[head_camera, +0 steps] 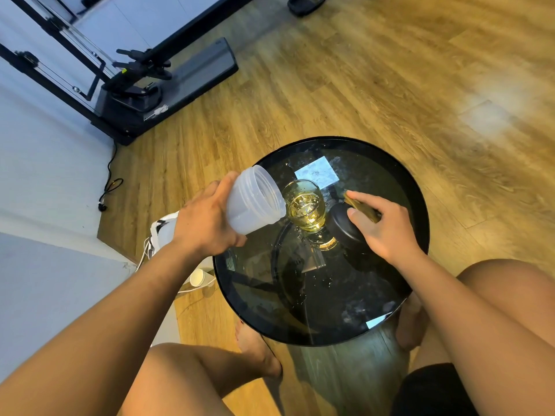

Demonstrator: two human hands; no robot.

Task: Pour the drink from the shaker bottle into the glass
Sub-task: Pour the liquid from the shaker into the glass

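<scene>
My left hand (207,219) grips a translucent white shaker bottle (255,202), tilted on its side with its open mouth at the rim of a clear glass (304,207). The glass stands on a round black glass table (402,187) and holds yellow liquid. The bottle looks nearly empty. My right hand (381,225) holds the black shaker lid (342,226) just right of the glass, thumb and fingers curled over it and over its yellowish flap.
Water droplets speckle the table top. A black exercise machine (156,82) stands on the wooden floor at the upper left, with a cable near the wall. A white paper cup (197,277) lies on the floor left of the table. My knees flank the table's near side.
</scene>
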